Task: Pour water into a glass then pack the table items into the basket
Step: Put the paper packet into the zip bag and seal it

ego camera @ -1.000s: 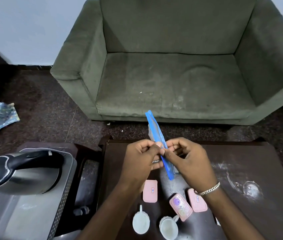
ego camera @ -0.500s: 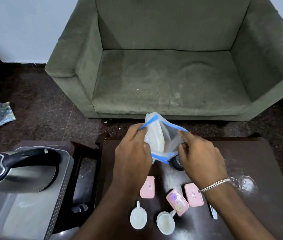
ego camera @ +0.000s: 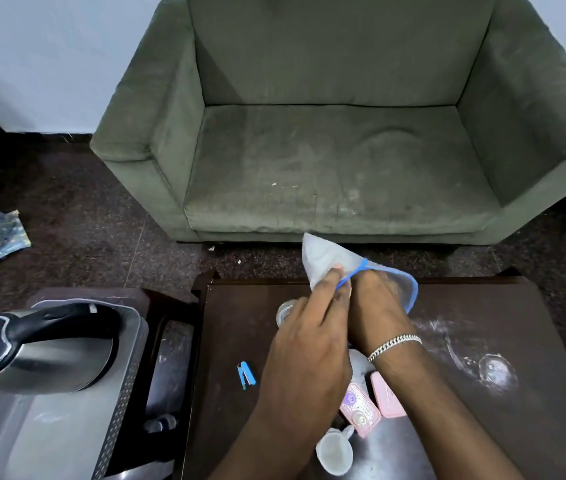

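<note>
Kettle (ego camera: 37, 344) is sitting on a metal tray (ego camera: 66, 441) off the table's left edge, upright, untouched. On the dark table (ego camera: 482, 427), a small blue clip (ego camera: 246, 375) is lying near the left edge, apart from everything else.

Left hand (ego camera: 304, 358) is reaching toward the far edge, its fingers pinching the pale wall of a clear blue-rimmed pouch (ego camera: 323, 259). A glass (ego camera: 283, 311) is partly showing just beside that hand (water level cannot be told). Right hand (ego camera: 376, 306) is pushed inside the pouch mouth, spreading it; whether it is gripping anything inside cannot be told.

Near the front edge: a white cup (ego camera: 334, 457), a patterned pink case (ego camera: 358, 412) and a plain pink case (ego camera: 387, 396), the wrists partly covering them. No basket is in view.

Judged step: packing, with the pouch being opened as the container. Next move calls for one hand keeping the mouth wide while the other picks up a small item.
</note>
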Action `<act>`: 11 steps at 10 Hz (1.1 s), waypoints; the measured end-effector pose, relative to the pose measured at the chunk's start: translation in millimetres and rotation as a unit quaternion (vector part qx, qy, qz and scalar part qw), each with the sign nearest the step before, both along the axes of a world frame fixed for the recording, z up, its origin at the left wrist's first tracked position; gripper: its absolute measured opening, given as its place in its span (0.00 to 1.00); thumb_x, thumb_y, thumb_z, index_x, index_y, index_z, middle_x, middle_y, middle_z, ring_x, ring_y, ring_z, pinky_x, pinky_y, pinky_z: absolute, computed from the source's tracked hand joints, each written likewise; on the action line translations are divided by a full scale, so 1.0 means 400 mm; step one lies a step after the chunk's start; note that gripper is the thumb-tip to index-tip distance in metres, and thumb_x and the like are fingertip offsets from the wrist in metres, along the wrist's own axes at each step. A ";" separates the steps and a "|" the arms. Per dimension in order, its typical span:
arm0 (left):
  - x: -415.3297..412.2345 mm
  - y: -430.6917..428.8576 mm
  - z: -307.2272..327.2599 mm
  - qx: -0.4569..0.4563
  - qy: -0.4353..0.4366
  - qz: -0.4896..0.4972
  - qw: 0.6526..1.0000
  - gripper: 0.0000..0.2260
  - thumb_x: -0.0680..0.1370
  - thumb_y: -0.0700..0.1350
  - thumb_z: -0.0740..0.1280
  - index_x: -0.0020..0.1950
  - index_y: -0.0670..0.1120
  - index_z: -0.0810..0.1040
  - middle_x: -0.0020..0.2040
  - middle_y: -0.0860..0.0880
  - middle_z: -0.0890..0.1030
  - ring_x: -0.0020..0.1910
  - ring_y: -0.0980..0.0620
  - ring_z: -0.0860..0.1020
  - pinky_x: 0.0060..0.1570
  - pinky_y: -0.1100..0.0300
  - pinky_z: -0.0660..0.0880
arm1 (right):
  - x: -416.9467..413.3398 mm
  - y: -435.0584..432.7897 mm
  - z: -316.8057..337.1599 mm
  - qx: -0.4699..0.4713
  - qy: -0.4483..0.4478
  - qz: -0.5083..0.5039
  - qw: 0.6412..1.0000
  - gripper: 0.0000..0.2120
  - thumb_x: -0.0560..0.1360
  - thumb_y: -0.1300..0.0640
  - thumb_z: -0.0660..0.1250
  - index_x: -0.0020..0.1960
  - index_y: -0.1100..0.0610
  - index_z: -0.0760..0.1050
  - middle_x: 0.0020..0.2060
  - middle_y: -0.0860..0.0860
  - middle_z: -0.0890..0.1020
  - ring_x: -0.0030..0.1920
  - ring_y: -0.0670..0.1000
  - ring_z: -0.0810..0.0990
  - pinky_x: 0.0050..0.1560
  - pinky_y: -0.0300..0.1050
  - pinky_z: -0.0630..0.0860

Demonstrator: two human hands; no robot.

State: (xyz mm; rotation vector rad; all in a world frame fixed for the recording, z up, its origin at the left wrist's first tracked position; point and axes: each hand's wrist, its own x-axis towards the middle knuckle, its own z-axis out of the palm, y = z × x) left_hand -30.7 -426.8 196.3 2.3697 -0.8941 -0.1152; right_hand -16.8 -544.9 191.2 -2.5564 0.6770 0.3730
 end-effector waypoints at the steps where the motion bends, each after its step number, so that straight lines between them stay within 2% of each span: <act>1: 0.001 0.007 -0.012 -0.011 0.013 -0.018 1.000 0.26 0.71 0.30 0.67 0.70 0.38 0.78 0.74 0.45 0.75 0.53 0.45 0.83 0.55 0.51 0.81 | 0.024 -0.003 -0.004 0.039 0.039 -0.007 0.998 0.10 0.81 0.58 0.56 0.49 0.52 0.76 0.57 0.55 0.83 0.61 0.57 0.79 0.56 0.47 0.71; 2: 0.003 0.016 -0.018 -0.021 -0.002 -0.036 0.999 0.26 0.73 0.31 0.65 0.71 0.38 0.77 0.76 0.46 0.74 0.51 0.44 0.82 0.53 0.50 0.81 | 0.020 0.005 -0.013 0.050 0.024 -0.049 0.997 0.14 0.84 0.62 0.52 0.55 0.53 0.75 0.54 0.53 0.85 0.61 0.46 0.79 0.61 0.39 0.68; 3: -0.002 0.021 -0.013 -0.032 -0.021 -0.047 0.998 0.25 0.74 0.34 0.60 0.72 0.40 0.76 0.77 0.48 0.72 0.49 0.46 0.81 0.49 0.51 0.81 | -0.027 0.081 0.002 -0.156 -0.150 -0.106 0.970 0.19 0.81 0.66 0.53 0.60 0.83 0.69 0.42 0.41 0.87 0.37 0.32 0.79 0.51 0.26 0.69; 4: -0.009 0.023 -0.016 -0.032 -0.026 -0.055 0.998 0.24 0.75 0.35 0.59 0.72 0.41 0.77 0.77 0.49 0.72 0.54 0.46 0.82 0.53 0.50 0.81 | -0.046 0.215 0.026 -0.073 -0.078 -0.139 0.985 0.18 0.78 0.67 0.58 0.47 0.63 0.87 0.51 0.55 0.87 0.31 0.43 0.79 0.40 0.32 0.74; 6: -0.022 0.029 -0.027 -0.039 -0.024 -0.065 0.997 0.23 0.77 0.36 0.61 0.72 0.41 0.77 0.77 0.49 0.72 0.58 0.45 0.82 0.53 0.49 0.81 | -0.042 0.221 0.030 -0.084 -0.042 -0.144 0.985 0.15 0.78 0.67 0.60 0.47 0.63 0.87 0.57 0.58 0.84 0.37 0.45 0.83 0.43 0.33 0.76; 7: -0.011 0.029 -0.024 -0.059 -0.022 -0.036 0.997 0.22 0.75 0.34 0.62 0.69 0.38 0.79 0.74 0.45 0.76 0.57 0.44 0.83 0.54 0.50 0.82 | -0.043 0.123 0.010 0.055 -0.004 -0.108 0.993 0.25 0.87 0.57 0.47 0.60 0.70 0.79 0.60 0.69 0.80 0.52 0.58 0.84 0.58 0.39 0.74; 8: 0.002 0.030 -0.025 -0.066 -0.027 -0.011 0.997 0.21 0.74 0.35 0.63 0.67 0.38 0.80 0.71 0.44 0.79 0.56 0.45 0.84 0.54 0.52 0.81 | 0.018 0.070 -0.022 0.121 -0.081 -0.060 0.987 0.19 0.86 0.64 0.46 0.65 0.73 0.70 0.43 0.62 0.77 0.55 0.57 0.75 0.68 0.45 0.66; 9: 0.012 0.030 -0.031 -0.040 -0.001 -0.001 0.999 0.23 0.73 0.37 0.58 0.67 0.39 0.80 0.71 0.45 0.78 0.56 0.45 0.84 0.54 0.51 0.82 | 0.023 0.138 -0.056 -0.033 -0.110 -0.085 0.990 0.23 0.84 0.60 0.45 0.50 0.68 0.77 0.43 0.60 0.81 0.39 0.50 0.78 0.43 0.39 0.72; 10: 0.026 0.027 -0.030 -0.001 0.013 0.007 1.000 0.26 0.72 0.39 0.56 0.68 0.39 0.79 0.71 0.45 0.78 0.57 0.46 0.83 0.53 0.52 0.82 | 0.037 0.058 -0.096 0.062 -0.077 0.032 0.995 0.30 0.78 0.49 0.50 0.52 0.75 0.77 0.47 0.71 0.83 0.46 0.56 0.86 0.43 0.44 0.82; 11: 0.028 0.028 -0.048 0.008 0.029 0.019 0.999 0.28 0.73 0.43 0.54 0.69 0.39 0.79 0.70 0.46 0.78 0.58 0.45 0.83 0.53 0.51 0.83 | 0.056 -0.016 -0.093 0.034 0.019 0.136 0.990 0.08 0.77 0.62 0.61 0.51 0.60 0.78 0.50 0.62 0.82 0.53 0.57 0.81 0.52 0.45 0.75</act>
